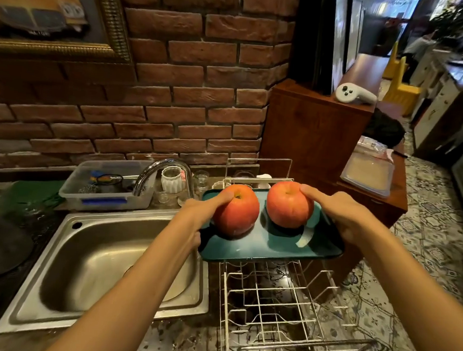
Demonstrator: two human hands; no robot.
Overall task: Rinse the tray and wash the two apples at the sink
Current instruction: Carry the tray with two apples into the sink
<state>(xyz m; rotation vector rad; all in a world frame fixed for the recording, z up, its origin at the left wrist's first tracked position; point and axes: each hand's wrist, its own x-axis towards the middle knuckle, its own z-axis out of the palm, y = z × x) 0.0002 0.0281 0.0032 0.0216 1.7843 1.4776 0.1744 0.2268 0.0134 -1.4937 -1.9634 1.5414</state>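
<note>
Both hands grip a teal tray over a rack, sink at nine o'clock. Left hand and right hand each thumb-pin an apple: left apple, right apple.

You have a single view, from the camera on your head, looking forward and steeply down along both forearms. It sits close above the counter: the sink fills the lower left, the wire rack the lower middle, and the tray lies near the centre. The wide lens bends the brick wall ahead and takes in the room to your right.
</note>
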